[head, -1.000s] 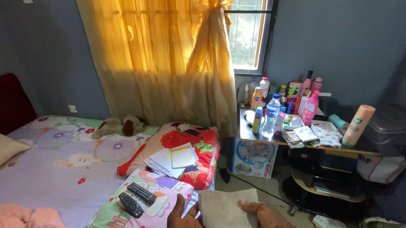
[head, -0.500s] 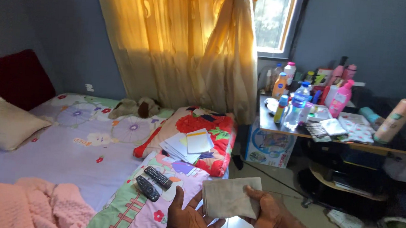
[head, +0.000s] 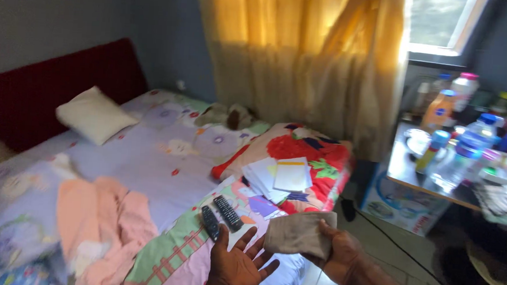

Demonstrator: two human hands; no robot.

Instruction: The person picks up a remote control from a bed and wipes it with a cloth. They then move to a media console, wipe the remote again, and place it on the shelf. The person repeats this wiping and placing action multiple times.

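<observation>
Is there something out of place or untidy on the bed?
Yes. Pink clothes lie crumpled on the bed's near side, and papers are stacked loosely on the red pillow. Two remotes rest by the edge. Nothing looks spilled or damaged.

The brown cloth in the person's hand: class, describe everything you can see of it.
The brown cloth is a dull tan-brown, soft-looking fabric piece, folded into a rough rectangle. The right hand grips its right edge, holding it roughly flat at the bed's edge. The left hand, palm up with fingers spread, lies just beside its left edge; whether they touch is unclear. No pattern or print shows.
</observation>
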